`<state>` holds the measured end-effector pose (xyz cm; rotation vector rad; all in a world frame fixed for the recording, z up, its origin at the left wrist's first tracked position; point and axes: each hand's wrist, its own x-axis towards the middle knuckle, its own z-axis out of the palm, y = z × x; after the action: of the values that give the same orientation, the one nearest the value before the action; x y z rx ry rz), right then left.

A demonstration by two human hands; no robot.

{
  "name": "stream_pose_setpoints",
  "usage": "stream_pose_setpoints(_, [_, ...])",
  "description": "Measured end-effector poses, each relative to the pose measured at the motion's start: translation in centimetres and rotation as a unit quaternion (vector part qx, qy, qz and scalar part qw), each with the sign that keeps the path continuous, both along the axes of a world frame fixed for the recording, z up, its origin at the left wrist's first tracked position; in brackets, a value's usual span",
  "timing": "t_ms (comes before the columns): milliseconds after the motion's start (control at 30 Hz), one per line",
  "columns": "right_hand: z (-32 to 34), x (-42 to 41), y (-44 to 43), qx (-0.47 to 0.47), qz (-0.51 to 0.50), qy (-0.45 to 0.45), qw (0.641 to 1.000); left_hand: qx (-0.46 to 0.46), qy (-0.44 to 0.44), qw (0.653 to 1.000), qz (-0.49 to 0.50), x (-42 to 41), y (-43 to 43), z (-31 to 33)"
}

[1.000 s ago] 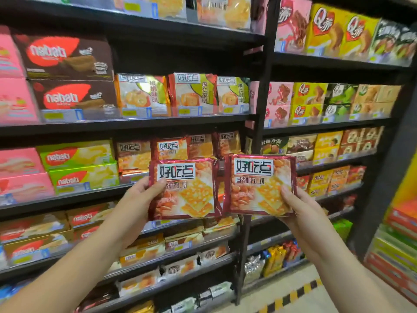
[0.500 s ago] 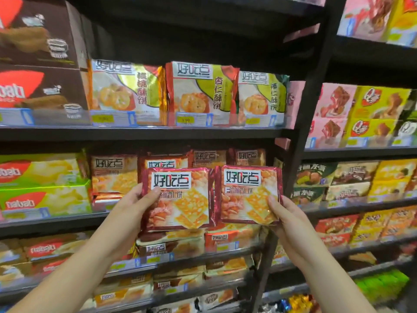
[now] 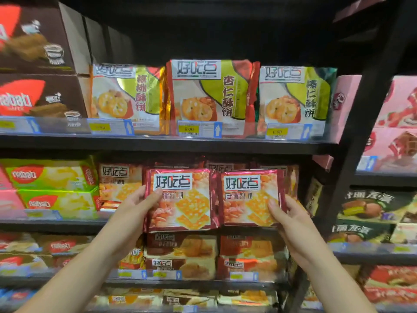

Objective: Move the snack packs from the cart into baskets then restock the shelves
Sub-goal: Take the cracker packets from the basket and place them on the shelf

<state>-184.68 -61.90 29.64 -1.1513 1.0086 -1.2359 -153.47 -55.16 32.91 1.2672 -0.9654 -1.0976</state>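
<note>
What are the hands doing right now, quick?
Left hand: holding the left red cracker pack.
Right hand: holding the right red cracker pack.

Red packs (image 3: 180, 199) (both) have neared the shelf (image 3: 56, 224).

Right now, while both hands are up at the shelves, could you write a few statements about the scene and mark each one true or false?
1. The left hand and the right hand each hold one red pack: the left pack and the right pack. True.
2. The two packs are held upside down. False: their printed names read upright, at the top.
3. Three green-marked packs stand side by side on the shelf above the held packs. True.
4. The brown boxes stand to the right of those three packs. False: they stand to their left.
</note>
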Motion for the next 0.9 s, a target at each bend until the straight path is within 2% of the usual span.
stream_pose_setpoints(300, [-0.4, 3.5, -6.9, -0.053, -0.013, 0.049, 0.997, -0.006, -0.001, 0.999, 0.051, -1.9, 0.1, -0.2])
stream_pose_setpoints(467, [-1.7, 4.9, -8.2, -0.069, -0.032, 0.134, 0.988, -0.008, 0.009, 0.998, 0.059, -1.7, 0.5, -0.6])
stream_pose_setpoints(600, [-2.1, 4.9, -7.9, -0.151, -0.063, 0.267, 0.95, -0.015, 0.004, 0.998, 0.06, -1.5, 0.8, -0.8])
stream_pose_setpoints(700, [-2.2, 4.8, -8.3, -0.222, -0.089, 0.347, 0.907, -0.016, 0.0, 0.998, 0.056, -1.5, 0.6, -0.8])
stream_pose_setpoints(800, [-2.8, 4.6, -8.7, -0.235, -0.132, 0.431, 0.861, -0.02, -0.009, 0.998, 0.06, -1.7, 0.3, -0.8])
stream_pose_setpoints(900, [-2.9, 4.7, -8.6, -0.23, -0.147, 0.458, 0.846, -0.019, -0.021, 0.998, 0.053, -2.2, 0.1, -1.0])
